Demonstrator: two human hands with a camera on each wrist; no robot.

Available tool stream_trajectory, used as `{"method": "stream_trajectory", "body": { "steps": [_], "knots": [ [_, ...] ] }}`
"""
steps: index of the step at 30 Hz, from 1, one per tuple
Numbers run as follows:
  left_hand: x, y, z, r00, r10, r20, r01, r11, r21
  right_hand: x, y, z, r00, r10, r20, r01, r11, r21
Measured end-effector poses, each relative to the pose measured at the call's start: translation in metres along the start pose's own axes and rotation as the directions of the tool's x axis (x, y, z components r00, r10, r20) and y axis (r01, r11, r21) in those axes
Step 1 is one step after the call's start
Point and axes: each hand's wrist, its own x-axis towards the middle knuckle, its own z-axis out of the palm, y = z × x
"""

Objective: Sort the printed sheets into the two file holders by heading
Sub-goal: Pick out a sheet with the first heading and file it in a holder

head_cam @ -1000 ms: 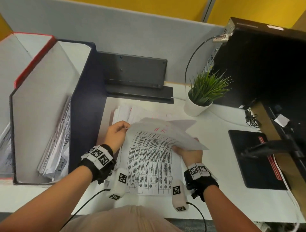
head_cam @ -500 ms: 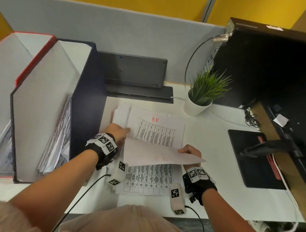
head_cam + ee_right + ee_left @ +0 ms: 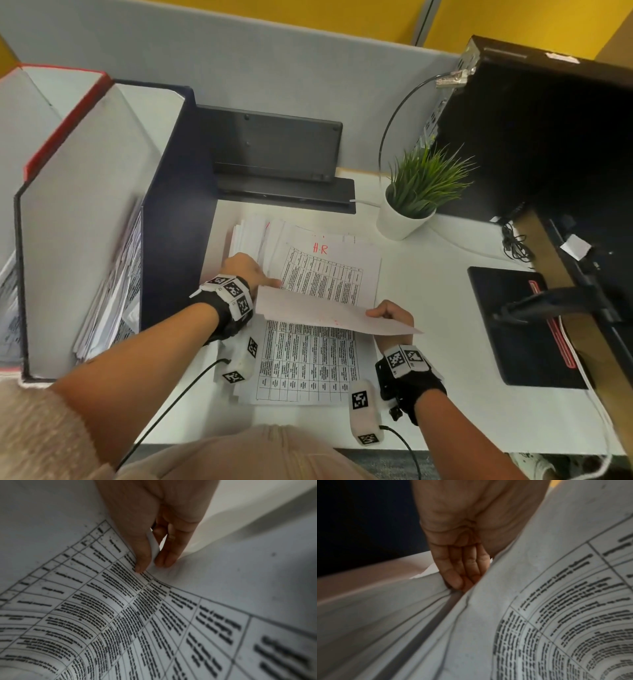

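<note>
Grey partition panels back a white worktop [image 3: 428,308] where a stack [image 3: 329,274] of printed sheets lies in the middle. Its top page carries a table and the red handwritten heading "HR". One sheet [image 3: 329,315] is lifted off the stack's near half, blank side up, with faint red marks showing through. The right hand [image 3: 390,317] pinches this sheet's right edge, thumb on the printed face and fingers [image 3: 169,555] behind it. The left hand [image 3: 246,270] is at the stack's left edge; its fingers [image 3: 453,577] lie fairly straight, their tips pressed into the layered paper edges, and I see no closed grip there. At the left stand two file holders side by side: a navy holder [image 3: 164,219] next to the stack, with sheets leaning inside, and a red holder [image 3: 65,113] beyond it, also with some paper. A potted plant [image 3: 418,192] stands behind the stack to the right, and a black stand [image 3: 281,161] sits against the partition.
</note>
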Motion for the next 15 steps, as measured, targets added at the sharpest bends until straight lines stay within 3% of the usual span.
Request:
{"method": "stream_trajectory", "body": {
  "steps": [2,6,10,13,15],
  "knots": [
    [0.000,-0.002,0.000,1.000,0.010,-0.007,-0.010,1.000,0.007,0.000,0.001,-0.003,1.000,0.021,-0.004,-0.021,1.000,-0.009],
    [0.001,-0.005,0.001,0.998,0.057,-0.002,-0.057,0.998,-0.009,0.010,0.000,-0.008,0.983,0.184,-0.018,-0.185,0.974,-0.130],
    [-0.003,-0.011,0.005,0.995,0.099,-0.027,-0.102,0.990,-0.098,0.016,-0.005,-0.006,0.980,0.201,0.004,-0.201,0.979,-0.027],
    [-0.013,-0.016,0.007,0.972,0.186,-0.145,-0.211,0.960,-0.186,0.018,-0.005,-0.007,0.990,0.142,-0.021,-0.138,0.982,0.131],
    [-0.026,-0.015,0.009,0.932,0.233,-0.279,-0.310,0.909,-0.277,0.017,-0.007,-0.009,0.989,0.144,0.021,-0.143,0.989,-0.039]
  ]
}}
